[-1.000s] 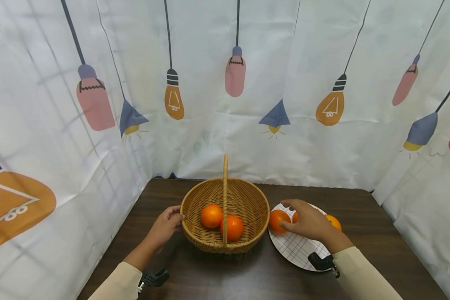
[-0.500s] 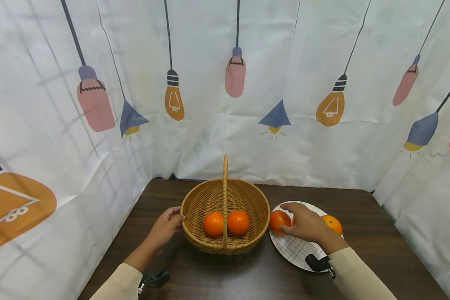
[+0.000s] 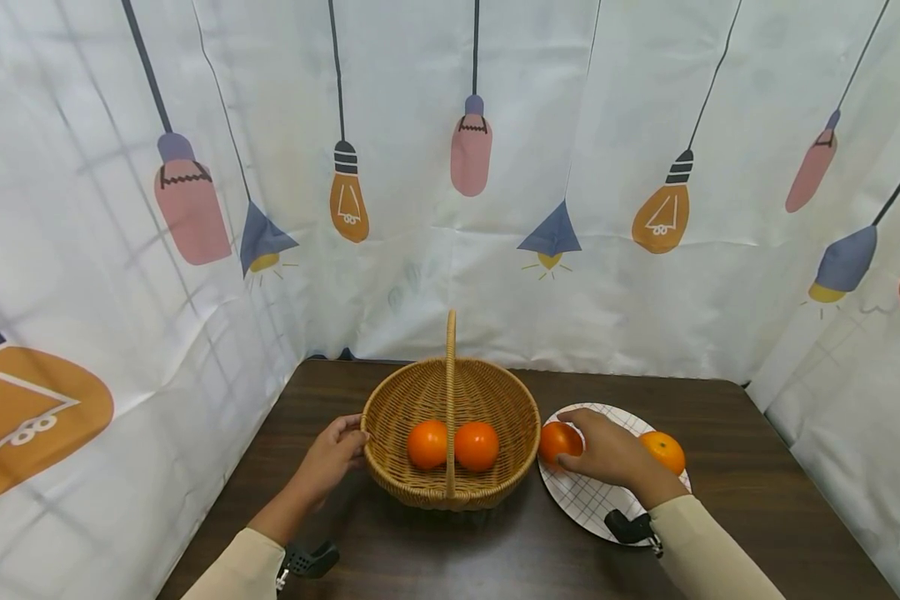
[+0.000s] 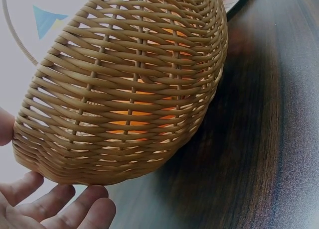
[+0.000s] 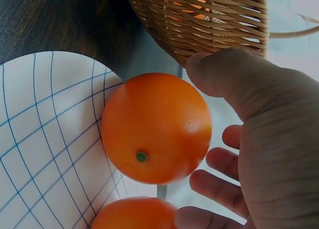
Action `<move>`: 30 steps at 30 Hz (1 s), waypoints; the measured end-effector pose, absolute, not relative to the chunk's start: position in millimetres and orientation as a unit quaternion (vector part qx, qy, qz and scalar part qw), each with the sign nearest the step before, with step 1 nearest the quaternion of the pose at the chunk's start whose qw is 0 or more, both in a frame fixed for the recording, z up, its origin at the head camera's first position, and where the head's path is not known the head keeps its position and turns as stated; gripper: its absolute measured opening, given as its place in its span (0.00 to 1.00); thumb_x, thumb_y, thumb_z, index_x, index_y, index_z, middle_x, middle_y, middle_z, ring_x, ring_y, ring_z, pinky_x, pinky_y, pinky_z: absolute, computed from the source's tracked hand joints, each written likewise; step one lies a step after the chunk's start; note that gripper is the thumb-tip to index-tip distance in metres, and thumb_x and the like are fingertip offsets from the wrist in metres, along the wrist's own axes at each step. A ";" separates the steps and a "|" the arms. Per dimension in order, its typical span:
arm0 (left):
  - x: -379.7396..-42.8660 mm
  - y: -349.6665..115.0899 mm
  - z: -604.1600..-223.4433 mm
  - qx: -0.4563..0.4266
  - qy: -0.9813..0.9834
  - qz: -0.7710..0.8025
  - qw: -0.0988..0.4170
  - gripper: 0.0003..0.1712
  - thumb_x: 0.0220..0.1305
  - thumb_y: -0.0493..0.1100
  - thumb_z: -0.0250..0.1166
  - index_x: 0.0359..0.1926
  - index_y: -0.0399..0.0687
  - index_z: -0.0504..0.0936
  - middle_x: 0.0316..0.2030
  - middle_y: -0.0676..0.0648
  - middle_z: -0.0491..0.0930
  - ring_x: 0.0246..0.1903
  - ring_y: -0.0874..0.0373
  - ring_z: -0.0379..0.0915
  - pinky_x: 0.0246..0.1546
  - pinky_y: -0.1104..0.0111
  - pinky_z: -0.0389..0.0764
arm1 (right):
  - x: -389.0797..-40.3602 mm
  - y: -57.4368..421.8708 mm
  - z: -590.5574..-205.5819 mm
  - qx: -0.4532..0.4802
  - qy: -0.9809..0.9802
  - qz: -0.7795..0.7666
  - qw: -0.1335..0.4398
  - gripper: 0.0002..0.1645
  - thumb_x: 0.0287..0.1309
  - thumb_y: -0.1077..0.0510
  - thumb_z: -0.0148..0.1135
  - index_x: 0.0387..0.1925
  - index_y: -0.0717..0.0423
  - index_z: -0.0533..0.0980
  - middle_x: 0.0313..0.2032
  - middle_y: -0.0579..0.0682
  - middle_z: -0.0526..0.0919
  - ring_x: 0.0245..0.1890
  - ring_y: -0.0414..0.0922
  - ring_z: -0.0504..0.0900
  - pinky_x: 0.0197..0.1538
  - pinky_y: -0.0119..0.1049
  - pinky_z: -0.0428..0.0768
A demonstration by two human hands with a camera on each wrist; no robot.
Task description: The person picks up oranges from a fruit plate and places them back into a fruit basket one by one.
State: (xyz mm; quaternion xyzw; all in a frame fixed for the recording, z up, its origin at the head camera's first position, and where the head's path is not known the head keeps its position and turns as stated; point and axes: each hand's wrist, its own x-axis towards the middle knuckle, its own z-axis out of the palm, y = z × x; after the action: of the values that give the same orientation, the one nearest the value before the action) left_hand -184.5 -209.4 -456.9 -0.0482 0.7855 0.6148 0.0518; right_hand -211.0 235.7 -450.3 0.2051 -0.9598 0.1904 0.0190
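A wicker basket (image 3: 487, 493) with a tall hoop handle stands mid-table. Two oranges (image 3: 476, 446) lie side by side in it, one each side of the handle in the head view. My left hand (image 3: 330, 460) holds the basket's left rim between thumb and fingers (image 4: 60, 201). Over a white plate with blue grid lines (image 3: 588, 502), my right hand (image 3: 607, 450) reaches around an orange (image 5: 157, 128), thumb on one side and fingers spread on the other. In the right wrist view a gap shows between thumb and orange. A second orange (image 5: 134, 215) lies beside it.
Another orange (image 3: 662, 452) sits at the plate's right side, behind my right wrist. The dark wood table (image 3: 480, 550) ends at a white curtain (image 3: 420, 283) printed with lamps. The basket's right side is close to the plate's left edge.
The two oranges in the basket have rolled until level with each other. My right hand has shifted slightly left and lower, closer around the plate's left orange. My left hand stays at the rim.
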 end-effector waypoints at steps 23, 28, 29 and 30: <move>-183.3 -210.4 -457.7 -0.046 0.781 0.621 0.052 0.28 0.76 0.43 0.54 0.71 0.35 0.65 0.59 0.32 0.75 0.54 0.44 0.78 0.55 0.47 0.79 | -212.7 223.9 -461.7 0.217 -0.967 0.123 0.052 0.43 0.46 0.44 0.81 0.61 0.59 0.76 0.57 0.56 0.80 0.52 0.55 0.81 0.49 0.52 0.83; -183.3 -210.5 -458.0 -0.044 0.781 0.621 0.051 0.28 0.76 0.43 0.54 0.71 0.35 0.65 0.60 0.32 0.75 0.55 0.44 0.78 0.55 0.47 0.79 | -212.6 222.0 -462.6 0.226 -0.966 0.111 0.060 0.45 0.43 0.44 0.82 0.60 0.58 0.75 0.56 0.57 0.80 0.52 0.56 0.80 0.47 0.53 0.83; -183.3 -210.6 -458.1 -0.043 0.781 0.621 0.051 0.28 0.76 0.43 0.54 0.71 0.35 0.65 0.60 0.32 0.75 0.55 0.43 0.78 0.55 0.46 0.79 | -212.6 221.6 -462.9 0.227 -0.966 0.110 0.062 0.44 0.43 0.44 0.83 0.59 0.58 0.76 0.55 0.56 0.80 0.51 0.56 0.80 0.46 0.53 0.83; -183.2 -210.7 -458.1 -0.043 0.781 0.621 0.051 0.28 0.76 0.43 0.53 0.71 0.35 0.65 0.60 0.32 0.75 0.55 0.43 0.78 0.55 0.47 0.79 | -212.4 221.2 -463.1 0.228 -0.965 0.108 0.064 0.44 0.42 0.44 0.83 0.59 0.57 0.76 0.54 0.56 0.81 0.50 0.56 0.81 0.45 0.53 0.83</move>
State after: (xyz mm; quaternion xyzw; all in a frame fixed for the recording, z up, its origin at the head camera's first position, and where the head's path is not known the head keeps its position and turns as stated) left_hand -183.2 -210.7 -458.1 -0.0435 0.7812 0.6207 0.0511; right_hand -212.4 221.2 -463.1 0.2282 -0.9654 0.1085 0.0642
